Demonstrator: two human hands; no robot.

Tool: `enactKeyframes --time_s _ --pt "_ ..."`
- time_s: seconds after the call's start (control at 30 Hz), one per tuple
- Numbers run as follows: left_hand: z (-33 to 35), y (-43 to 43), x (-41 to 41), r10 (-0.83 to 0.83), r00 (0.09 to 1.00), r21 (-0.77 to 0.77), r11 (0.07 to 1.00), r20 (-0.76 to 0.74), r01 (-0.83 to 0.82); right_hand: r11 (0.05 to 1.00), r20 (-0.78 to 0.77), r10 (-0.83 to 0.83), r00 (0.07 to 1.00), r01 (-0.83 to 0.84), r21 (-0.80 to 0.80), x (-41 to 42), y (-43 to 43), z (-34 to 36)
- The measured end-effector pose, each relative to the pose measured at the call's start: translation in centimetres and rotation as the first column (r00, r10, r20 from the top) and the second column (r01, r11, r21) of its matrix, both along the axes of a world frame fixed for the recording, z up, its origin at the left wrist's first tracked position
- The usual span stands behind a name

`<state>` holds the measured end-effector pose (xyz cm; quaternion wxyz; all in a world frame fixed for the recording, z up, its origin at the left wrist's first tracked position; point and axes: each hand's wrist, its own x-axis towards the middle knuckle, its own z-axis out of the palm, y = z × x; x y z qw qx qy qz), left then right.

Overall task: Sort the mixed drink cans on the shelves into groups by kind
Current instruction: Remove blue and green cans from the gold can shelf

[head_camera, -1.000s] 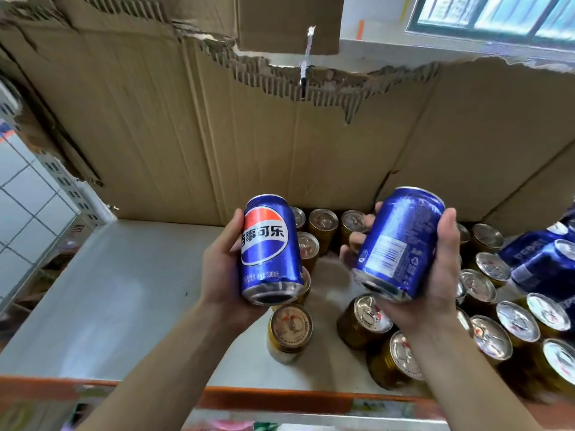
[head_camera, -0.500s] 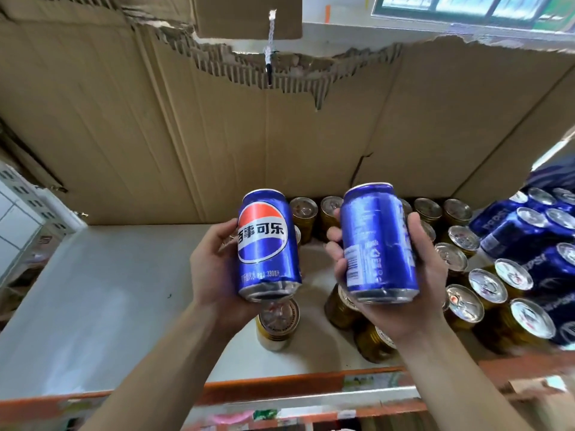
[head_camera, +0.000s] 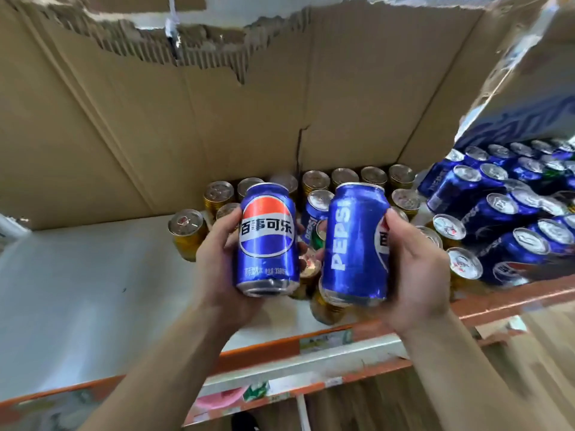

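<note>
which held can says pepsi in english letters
The right can, in the right hand: PEPSI runs up its side; the left can, in the left hand, shows Chinese characters.

Lighting: bright, even, diffuse; shadows faint. Glare: pale sheen on the white shelf (head_camera: 77,290); highlights on can tops (head_camera: 449,227). Focus: centre sharp. Blur: motion smear along right and bottom edges. Distortion: wide-angle bowing of the cardboard wall (head_camera: 124,119) and shelf rail (head_camera: 264,346).
</note>
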<state>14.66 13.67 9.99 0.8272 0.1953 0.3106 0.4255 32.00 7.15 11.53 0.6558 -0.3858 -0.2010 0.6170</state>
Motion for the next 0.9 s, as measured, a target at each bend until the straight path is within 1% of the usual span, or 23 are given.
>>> enactKeyframes --time_s 0.07,0.1,0.17,0.3,0.43,0.57,0.67,0.77,0.9 --pt "0.3 -1.1 1.9 0.015 0.999 0.031 0.999 -0.041 -0.013 0.999 0.119 -0.053 0.991 0.054 -0.001 2.1 -1.3 0.2" --pt "0.5 -1.8 3.0 0.015 0.998 0.058 0.998 -0.056 -0.012 0.998 0.165 -0.055 0.985 0.055 0.008 3.2 -2.1 0.4" --pt "1.0 -3.5 5.9 0.017 0.997 0.107 0.994 -0.078 -0.009 0.998 0.207 -0.060 0.977 0.056 0.026 5.8 -3.9 0.3" --pt "1.8 -7.8 12.9 -0.015 0.992 0.169 0.985 -0.123 0.036 0.992 0.166 -0.122 0.979 0.116 0.044 12.1 -8.2 0.5" --pt "2.0 -12.2 20.2 -0.089 0.987 0.166 0.980 -0.131 0.110 0.975 0.078 -0.220 0.972 0.218 0.031 18.9 -13.1 0.8" --pt "1.9 -16.1 26.6 -0.153 0.976 0.142 0.974 -0.152 0.174 0.962 0.113 -0.271 0.956 0.272 0.007 25.0 -17.7 1.1" --pt "1.9 -18.1 30.5 -0.157 0.968 0.140 0.972 -0.196 0.186 0.960 0.120 -0.279 0.953 0.281 0.002 28.7 -20.5 1.2" --pt "2.0 -19.1 33.9 -0.185 0.958 0.154 0.963 -0.219 0.222 0.951 0.149 -0.302 0.942 0.309 -0.027 32.2 -22.2 1.0" --pt "1.9 -19.0 37.4 -0.234 0.926 0.143 0.948 -0.297 0.285 0.939 0.196 -0.330 0.923 0.343 -0.033 35.7 -23.5 0.5"
